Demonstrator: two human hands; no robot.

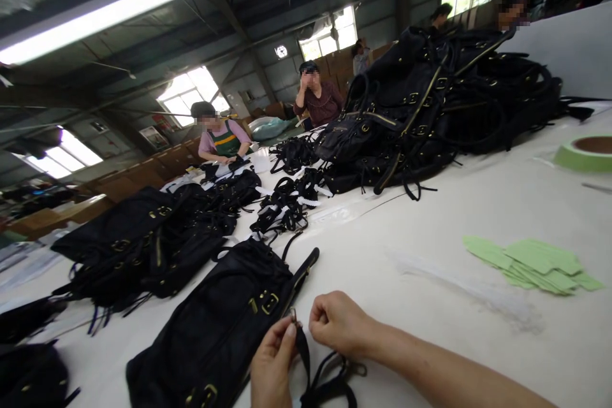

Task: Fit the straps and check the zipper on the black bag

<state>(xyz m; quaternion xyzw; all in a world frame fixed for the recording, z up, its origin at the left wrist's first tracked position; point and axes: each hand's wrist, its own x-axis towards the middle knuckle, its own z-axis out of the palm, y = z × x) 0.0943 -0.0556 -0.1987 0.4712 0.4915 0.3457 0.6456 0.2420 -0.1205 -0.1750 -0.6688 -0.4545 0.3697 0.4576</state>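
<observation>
Workshop hall, high roof, strip lights, windows at the back. Long white table (430, 255) runs away from the camera; other people sit at its far end, busy with their own black pieces.

Head view, near edge. Left hand (271, 366) pinches a small metal ring (292, 315) at the top of a black strap (306, 363), thumb and forefinger closed on it. Right hand (337, 324) is curled shut just beside the ring, fingertips turned inward; whether it grips the strap or only the ring's edge I cannot tell. Strap hangs down between the hands and loops onto the table at the bottom of the frame.

Judgement on doing this well: keep the ring steady with the left pinch, work with the right fingertips close to the metal, and keep the strap flat and untwisted.

Strap looks narrow, soft, matt black, limp under its own weight. Just left of the hands lies a black bag (215, 325) with brass-coloured buckles, flat on the table.

Further off: a heap of bags (444, 95), bundled straps (287, 204), green paper slips (540, 264), a roll of green tape (586, 153).
</observation>
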